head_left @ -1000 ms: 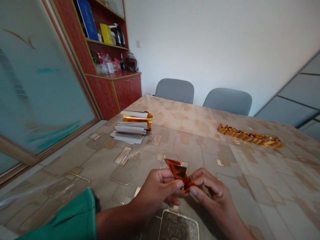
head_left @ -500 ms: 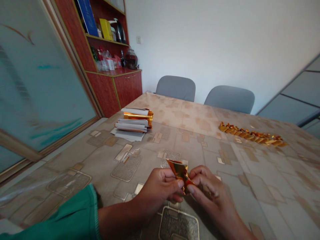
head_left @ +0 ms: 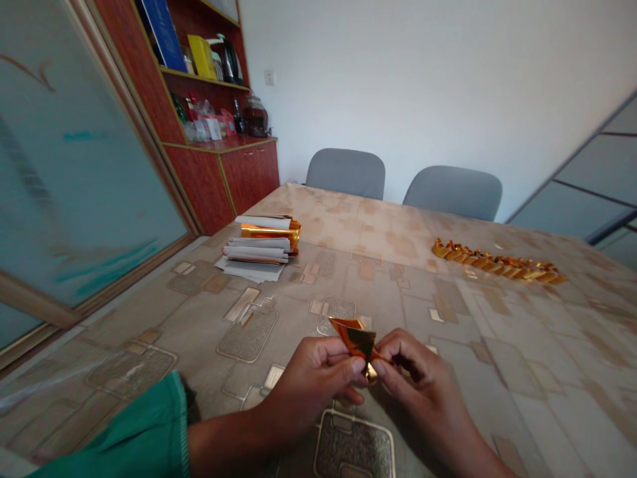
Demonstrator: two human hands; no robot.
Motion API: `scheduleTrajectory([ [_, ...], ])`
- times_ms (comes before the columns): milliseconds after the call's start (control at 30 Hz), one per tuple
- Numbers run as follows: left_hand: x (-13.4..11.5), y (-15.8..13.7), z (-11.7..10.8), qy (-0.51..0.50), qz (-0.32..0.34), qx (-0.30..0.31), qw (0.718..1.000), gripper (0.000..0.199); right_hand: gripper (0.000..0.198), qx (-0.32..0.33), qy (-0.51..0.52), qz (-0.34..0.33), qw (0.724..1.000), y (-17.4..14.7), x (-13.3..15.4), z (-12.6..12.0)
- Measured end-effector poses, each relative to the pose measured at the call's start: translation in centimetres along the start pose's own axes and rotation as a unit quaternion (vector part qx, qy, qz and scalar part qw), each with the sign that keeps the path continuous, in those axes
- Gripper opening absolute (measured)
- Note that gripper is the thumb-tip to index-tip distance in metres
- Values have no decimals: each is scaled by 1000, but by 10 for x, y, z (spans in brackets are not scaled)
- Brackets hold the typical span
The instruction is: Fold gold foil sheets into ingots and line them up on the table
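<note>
A folded piece of shiny gold foil paper [head_left: 359,337] is held between both hands above the near part of the table. My left hand [head_left: 321,373] pinches its left side, thumb on top and fingers curled beneath. My right hand [head_left: 415,372] grips the lower right corner between thumb and fingers. The upper part of the paper flares into an open, pointed shape. Farther off at the left lies a stack of gold foil paper sheets [head_left: 263,249], with pale backs showing. A row of folded gold paper pieces [head_left: 497,264] lies at the right.
A patterned cloth covers the table [head_left: 298,302]. Two grey chairs, one left [head_left: 345,171] and one right [head_left: 452,191], stand at its far side before a white wall. A red-brown cabinet [head_left: 249,172] with bottles and a kettle is at the back left, beside a frosted glass door [head_left: 89,166].
My right fingers have shifted slightly on the gold paper, and its lower part now looks rounder between my thumbs. The camera view has turned a little to the right.
</note>
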State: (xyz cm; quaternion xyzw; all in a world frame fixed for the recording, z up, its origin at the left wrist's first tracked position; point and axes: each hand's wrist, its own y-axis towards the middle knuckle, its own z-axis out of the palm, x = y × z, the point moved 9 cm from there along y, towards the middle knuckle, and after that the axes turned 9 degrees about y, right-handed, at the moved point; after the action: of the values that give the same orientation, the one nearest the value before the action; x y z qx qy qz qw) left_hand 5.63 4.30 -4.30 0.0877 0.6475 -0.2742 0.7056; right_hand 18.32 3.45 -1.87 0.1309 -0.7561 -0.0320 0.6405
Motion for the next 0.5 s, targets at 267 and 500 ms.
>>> scheduleTrajectory([
  [267, 6, -3, 8, -5, -8, 44, 999, 40, 26, 43, -58, -45, 996, 3, 21, 1],
  [500, 12, -3, 9, -37, -43, 28, 998, 40, 32, 52, -65, -58, 995, 1, 26, 4],
])
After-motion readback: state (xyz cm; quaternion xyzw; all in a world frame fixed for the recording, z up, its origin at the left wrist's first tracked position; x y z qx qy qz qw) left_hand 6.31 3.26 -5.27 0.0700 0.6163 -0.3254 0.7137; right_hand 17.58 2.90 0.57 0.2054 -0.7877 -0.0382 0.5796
